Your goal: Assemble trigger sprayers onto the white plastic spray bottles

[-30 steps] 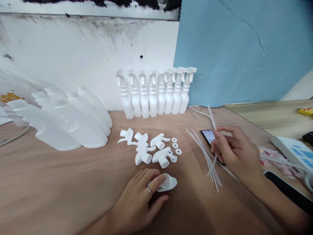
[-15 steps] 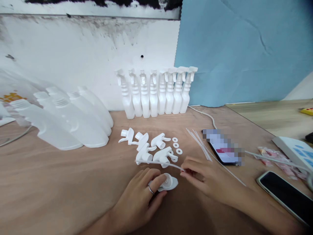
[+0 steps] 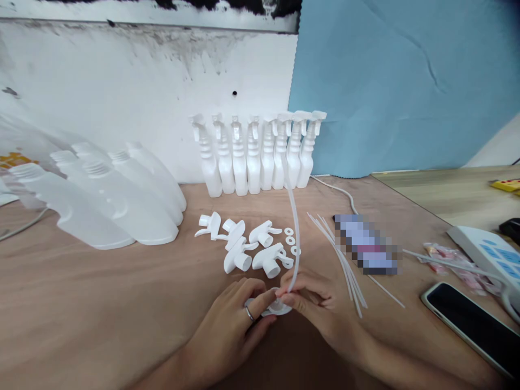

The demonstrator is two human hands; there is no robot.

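Note:
My left hand [image 3: 239,314], a ring on one finger, is closed on a white trigger spray head [image 3: 280,309] lying on the table, its round opening facing up. Between the thumb and fingers of my right hand [image 3: 311,300] is a thin translucent dip tube [image 3: 296,233], which stands up and curves slightly. The tube's lower end is at the opening of the spray head; my fingers hide whether it is inside. Just beyond my hands lie several loose spray heads [image 3: 270,260] and small white ring washers [image 3: 288,232]. More dip tubes [image 3: 345,265] lie to the right.
Several assembled spray bottles [image 3: 254,168] stand in a row by the wall. Bottles without heads [image 3: 117,206] lean together at the left. On the right are a blurred-screen phone [image 3: 365,244], a dark phone [image 3: 475,325], small plastic packets [image 3: 459,265], a white device [image 3: 487,252] and cables.
My right hand has moved left to the spray head and turned the dip tube from lying nearly level to upright. My left hand has stayed on the spray head.

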